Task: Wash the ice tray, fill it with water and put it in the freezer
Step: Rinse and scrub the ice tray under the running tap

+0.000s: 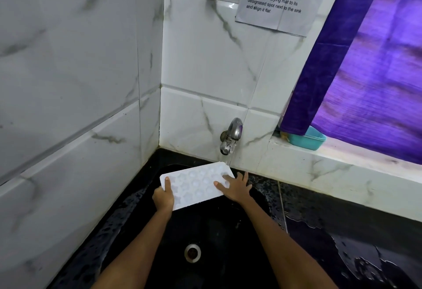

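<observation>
A white ice tray [196, 186] with several shaped cells is held over the black sink [205, 227], its far right corner under the wall tap [231, 136]. A thin stream of water runs from the tap onto that corner. My left hand [163, 198] grips the tray's left end, thumb on top. At the right end, my right hand [236, 187] holds the tray with thumb and forefinger on its top face and the other fingers spread.
The sink's drain [192, 252] lies below the tray. A wet black counter [342, 231] runs to the right. A teal dish [307, 139] sits on the window ledge under a purple curtain [365, 71]. Marble tiles close in the left and back.
</observation>
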Available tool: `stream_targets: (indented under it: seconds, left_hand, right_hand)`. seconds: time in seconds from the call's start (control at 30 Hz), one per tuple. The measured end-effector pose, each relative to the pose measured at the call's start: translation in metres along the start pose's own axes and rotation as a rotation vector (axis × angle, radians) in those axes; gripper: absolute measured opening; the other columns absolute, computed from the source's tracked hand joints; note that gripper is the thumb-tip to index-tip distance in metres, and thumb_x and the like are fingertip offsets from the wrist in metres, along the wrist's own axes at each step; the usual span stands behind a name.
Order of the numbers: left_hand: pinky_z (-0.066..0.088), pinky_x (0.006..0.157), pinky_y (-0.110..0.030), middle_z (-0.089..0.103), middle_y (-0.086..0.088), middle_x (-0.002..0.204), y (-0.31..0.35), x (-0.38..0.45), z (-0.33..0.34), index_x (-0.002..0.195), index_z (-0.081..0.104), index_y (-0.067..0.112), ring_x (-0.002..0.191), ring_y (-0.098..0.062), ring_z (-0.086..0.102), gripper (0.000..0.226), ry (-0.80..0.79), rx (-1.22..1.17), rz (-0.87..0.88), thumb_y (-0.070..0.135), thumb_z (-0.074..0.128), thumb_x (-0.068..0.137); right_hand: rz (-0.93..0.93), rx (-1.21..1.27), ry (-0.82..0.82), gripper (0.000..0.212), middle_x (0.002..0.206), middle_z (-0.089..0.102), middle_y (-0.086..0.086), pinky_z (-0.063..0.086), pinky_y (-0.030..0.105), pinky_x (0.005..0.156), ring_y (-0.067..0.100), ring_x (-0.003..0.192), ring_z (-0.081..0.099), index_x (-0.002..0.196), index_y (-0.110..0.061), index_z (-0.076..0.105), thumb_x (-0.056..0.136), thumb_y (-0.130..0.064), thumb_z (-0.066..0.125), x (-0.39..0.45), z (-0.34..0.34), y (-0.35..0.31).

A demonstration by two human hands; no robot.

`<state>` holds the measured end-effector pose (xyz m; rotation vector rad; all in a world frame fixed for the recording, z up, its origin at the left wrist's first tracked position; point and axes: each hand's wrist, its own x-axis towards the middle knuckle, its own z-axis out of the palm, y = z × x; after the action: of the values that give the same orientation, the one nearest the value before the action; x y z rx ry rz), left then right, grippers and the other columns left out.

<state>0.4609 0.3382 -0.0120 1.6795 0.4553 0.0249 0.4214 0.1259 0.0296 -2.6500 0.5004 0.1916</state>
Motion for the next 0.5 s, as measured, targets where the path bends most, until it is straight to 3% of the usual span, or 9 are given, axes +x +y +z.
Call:
stream_targets:
  seconds: [0.1, 0.2, 0.3, 0.37, 0.5]
  left_hand:
    - [0.046, 0.077, -0.038, 0.059, -0.025, 0.083, -0.004, 0.003, -0.009, 0.08, 0.061, -0.006, 0.093, -0.043, 0.062, 0.048, -0.015, 0.006, -0.016, 0.037, 0.047, 0.098]
    - [0.043, 0.075, -0.035, 0.062, -0.026, 0.088, -0.003, 0.001, -0.011, 0.09, 0.064, -0.014, 0.088, -0.039, 0.062, 0.052, 0.0, -0.044, -0.038, 0.035, 0.047, 0.098]
    - [0.038, 0.071, -0.032, 0.053, -0.015, 0.071, 0.002, 0.004, -0.016, 0.071, 0.056, -0.002, 0.071, -0.027, 0.052, 0.047, -0.001, -0.036, -0.013, 0.036, 0.047, 0.098]
    - [0.038, 0.069, -0.032, 0.051, -0.016, 0.071, 0.004, 0.007, -0.017, 0.06, 0.047, 0.002, 0.072, -0.026, 0.051, 0.05, -0.012, -0.007, 0.009, 0.036, 0.047, 0.098]
    - [0.038, 0.069, -0.031, 0.05, -0.011, 0.065, 0.008, 0.005, -0.016, 0.072, 0.051, -0.001, 0.075, -0.026, 0.052, 0.045, -0.002, -0.056, -0.007, 0.035, 0.047, 0.098]
  right_hand:
    - [-0.016, -0.043, 0.025, 0.052, 0.157, 0.012, 0.019, -0.006, 0.067, 0.11, 0.038, 0.145, -0.015, 0.126, -0.034, 0.055, 0.086, -0.065, 0.044, 0.0, -0.002, 0.003]
    - [-0.059, -0.072, 0.007, 0.061, 0.158, 0.007, 0.02, -0.005, 0.068, 0.11, 0.039, 0.145, -0.016, 0.138, -0.034, 0.042, 0.086, -0.065, 0.044, -0.002, 0.001, -0.003]
    - [-0.063, -0.028, -0.003, 0.057, 0.158, 0.009, 0.018, -0.004, 0.065, 0.112, 0.037, 0.145, -0.016, 0.134, -0.036, 0.048, 0.085, -0.066, 0.046, -0.002, -0.004, -0.003]
    - [-0.052, -0.095, 0.037, 0.052, 0.157, 0.012, 0.019, -0.006, 0.066, 0.111, 0.037, 0.145, -0.015, 0.128, -0.035, 0.055, 0.087, -0.065, 0.042, -0.001, -0.006, -0.003]
    - [-0.097, -0.131, -0.011, 0.063, 0.158, 0.009, 0.019, -0.005, 0.067, 0.11, 0.038, 0.144, -0.021, 0.141, -0.034, 0.038, 0.087, -0.067, 0.039, -0.001, -0.005, -0.011]
